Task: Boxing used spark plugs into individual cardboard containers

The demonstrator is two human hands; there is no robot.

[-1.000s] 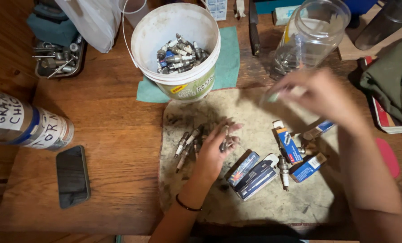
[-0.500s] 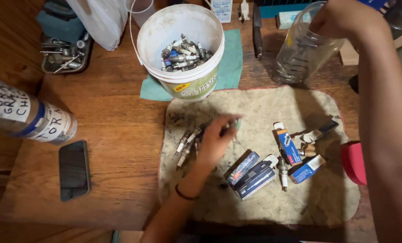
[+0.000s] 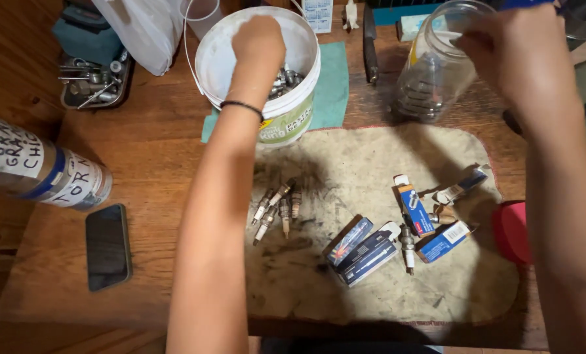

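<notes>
Curled into a loose fist, my left hand (image 3: 259, 40) hangs over the mouth of the round white plastic bucket (image 3: 209, 69), knuckles up; whether the fingers pinch a plug or are merely closed, I cannot tell from above. My right hand (image 3: 512, 49) is bunched at the rim of the clear plastic jar (image 3: 430, 78), fingers drawn together, and what they grip, if anything, is hidden too.

I judge the step in hand to be sorting: worn plugs go into the bucket, where grey metal spark plugs (image 3: 286, 77) already lie heaped. The next move, I'd say, calls for opening the left fingers squarely over the bucket's middle, clear of its rim.

On the stained beige cloth mat (image 3: 371, 157) a small cluster of dirty used spark plugs (image 3: 276, 208) lies near my left forearm, sooty and dull. Well apart to the right lie blue cardboard spark plug boxes (image 3: 365, 249), some opened.
</notes>
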